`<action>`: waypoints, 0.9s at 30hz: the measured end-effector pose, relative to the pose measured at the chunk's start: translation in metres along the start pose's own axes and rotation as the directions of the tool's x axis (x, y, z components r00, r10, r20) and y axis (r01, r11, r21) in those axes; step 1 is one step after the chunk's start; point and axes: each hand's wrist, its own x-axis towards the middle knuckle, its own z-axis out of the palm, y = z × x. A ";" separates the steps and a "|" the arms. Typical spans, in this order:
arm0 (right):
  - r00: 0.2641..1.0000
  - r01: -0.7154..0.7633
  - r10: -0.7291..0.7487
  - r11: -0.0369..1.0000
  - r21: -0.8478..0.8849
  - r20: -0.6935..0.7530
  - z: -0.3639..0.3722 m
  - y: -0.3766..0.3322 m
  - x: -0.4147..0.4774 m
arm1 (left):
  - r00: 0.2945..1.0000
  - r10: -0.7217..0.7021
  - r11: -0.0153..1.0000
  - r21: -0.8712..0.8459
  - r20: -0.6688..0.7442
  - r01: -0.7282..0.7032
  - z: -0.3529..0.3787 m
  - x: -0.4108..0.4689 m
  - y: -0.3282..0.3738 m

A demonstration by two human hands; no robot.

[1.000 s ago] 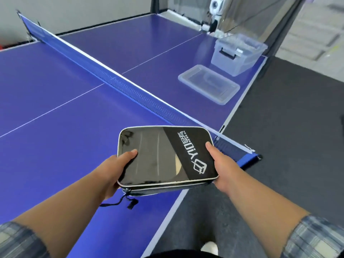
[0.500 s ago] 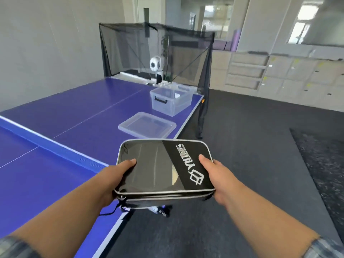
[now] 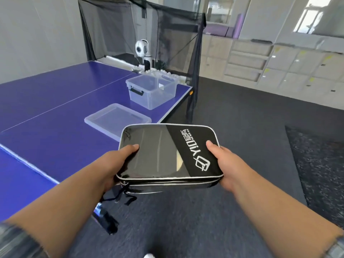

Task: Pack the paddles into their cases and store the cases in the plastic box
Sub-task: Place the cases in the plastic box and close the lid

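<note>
A black paddle case (image 3: pixel 167 153) with grey piping and white lettering is held flat in front of me, zipped, its pull cords dangling at the near left corner. My left hand (image 3: pixel 115 164) grips its left edge, thumb on top. My right hand (image 3: pixel 225 162) grips its right edge the same way. The case hangs over the dark floor, just off the side of the blue table (image 3: pixel 55 101). The clear plastic box (image 3: pixel 150 92) stands open near the table's far right corner. Its clear lid (image 3: pixel 117 120) lies flat on the table, nearer to me.
The net post (image 3: pixel 106 218) juts from the table's side by my left forearm. A black catch net (image 3: pixel 167 34) with a ball machine (image 3: pixel 142 51) and white balls closes the table's far end. Dark carpet lies to the right, lockers along the far wall.
My view has swung right and forward along the table's side; the box and lid now lie nearer, straight ahead. The case stays held in both hands, now off the table's edge.
</note>
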 end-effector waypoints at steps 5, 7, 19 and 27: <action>1.000 0.020 -0.020 1.000 -0.014 0.012 -0.014 -0.036 0.082 | 1.000 0.008 1.000 0.001 0.028 -0.008 0.043 0.077 0.036; 1.000 0.026 -0.026 1.000 -0.017 -0.006 -0.021 -0.055 0.119 | 0.999 0.011 1.000 0.016 0.043 -0.012 0.063 0.114 0.056; 1.000 0.005 -0.006 0.999 0.044 0.005 -0.063 -0.159 0.337 | 1.000 0.007 1.000 0.028 0.010 -0.007 0.176 0.302 0.164; 0.982 -0.048 0.060 0.996 -0.071 0.178 -0.076 -0.227 0.502 | 0.983 0.021 0.997 -0.069 -0.182 -0.034 0.236 0.398 0.204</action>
